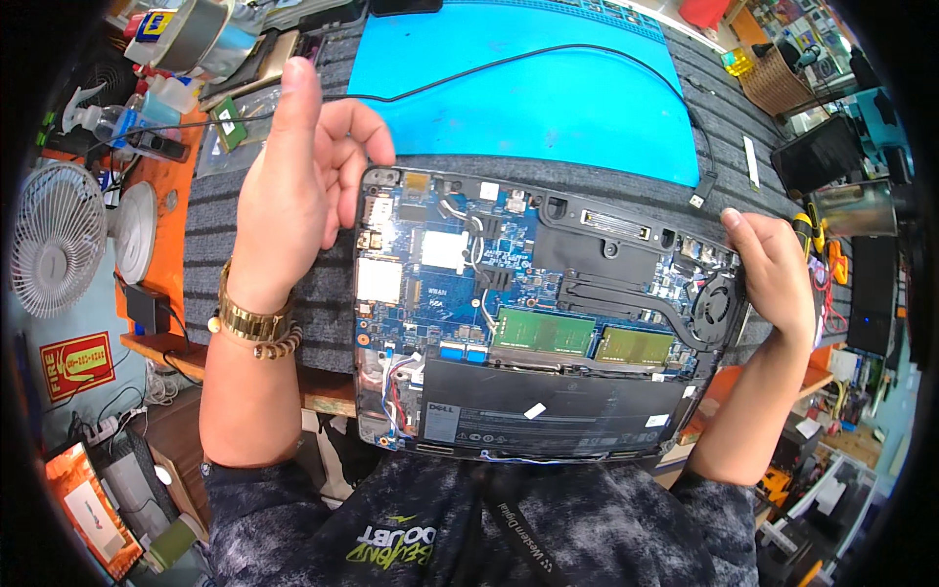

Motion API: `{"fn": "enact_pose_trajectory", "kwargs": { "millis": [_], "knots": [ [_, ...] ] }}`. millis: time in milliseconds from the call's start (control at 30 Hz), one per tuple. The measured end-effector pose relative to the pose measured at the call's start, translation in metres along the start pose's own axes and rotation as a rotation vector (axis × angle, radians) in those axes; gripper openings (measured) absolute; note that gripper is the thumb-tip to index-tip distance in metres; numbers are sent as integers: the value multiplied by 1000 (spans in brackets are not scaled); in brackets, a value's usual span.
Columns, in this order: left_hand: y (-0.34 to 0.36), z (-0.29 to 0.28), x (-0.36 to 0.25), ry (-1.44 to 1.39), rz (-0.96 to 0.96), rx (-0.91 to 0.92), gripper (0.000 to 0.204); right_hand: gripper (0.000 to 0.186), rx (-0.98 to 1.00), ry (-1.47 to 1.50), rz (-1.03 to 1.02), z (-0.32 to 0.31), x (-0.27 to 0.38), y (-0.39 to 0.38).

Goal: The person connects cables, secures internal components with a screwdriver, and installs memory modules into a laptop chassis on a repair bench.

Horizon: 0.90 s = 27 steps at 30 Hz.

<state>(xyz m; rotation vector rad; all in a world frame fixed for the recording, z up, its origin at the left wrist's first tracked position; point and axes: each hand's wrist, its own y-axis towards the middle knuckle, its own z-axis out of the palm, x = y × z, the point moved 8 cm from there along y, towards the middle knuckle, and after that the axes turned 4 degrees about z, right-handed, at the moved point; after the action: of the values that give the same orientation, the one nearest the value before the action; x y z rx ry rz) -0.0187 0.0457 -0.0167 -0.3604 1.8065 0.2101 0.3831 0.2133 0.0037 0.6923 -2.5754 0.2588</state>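
My left hand [298, 191] is open beside the top left corner of an uncovered laptop base [499, 303], thumb raised and fingers loosely bent; whether a fingertip touches the edge is unclear. My right hand [773, 274] grips the laptop's right edge, thumb on top. The laptop's near side is by my shirt. Inside are a blue circuit board [445, 303], two green memory modules [543, 331], a black fan [712, 311] with a heat pipe, and a black battery [533, 411]. Thin wires run along the left side of the board.
Beyond lie a ribbed grey mat [254, 264], a light-blue mat [528, 108] with a black cable, and a loose green module [230, 125]. A white fan [59, 240] stands at left. Yellow-black tools [812, 235] and a basket [758, 83] are at right.
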Motion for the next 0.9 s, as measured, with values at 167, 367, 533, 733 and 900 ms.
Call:
{"fn": "enact_pose_trajectory", "kwargs": {
  "millis": [167, 367, 533, 733, 900],
  "knots": [
    [1, 2, -1, -41, 5, 31, 99, 58, -8, -1, -14, 0, 0, 0],
    [-1, 0, -1, 21, 8, -28, 105, 58, -1, 24, -12, 2, -2, 1],
    [0, -2, 4, 88, -19, -34, 101, 58, 5, 28, -16, 8, -2, 7],
    [1, -2, 5, 301, -2, -29, 97, 51, 59, 21, -32, 17, 3, 11],
    [2, -3, 9, 342, -17, -41, 94, 45, 43, 57, -48, 16, 5, 11]
  ]
}}
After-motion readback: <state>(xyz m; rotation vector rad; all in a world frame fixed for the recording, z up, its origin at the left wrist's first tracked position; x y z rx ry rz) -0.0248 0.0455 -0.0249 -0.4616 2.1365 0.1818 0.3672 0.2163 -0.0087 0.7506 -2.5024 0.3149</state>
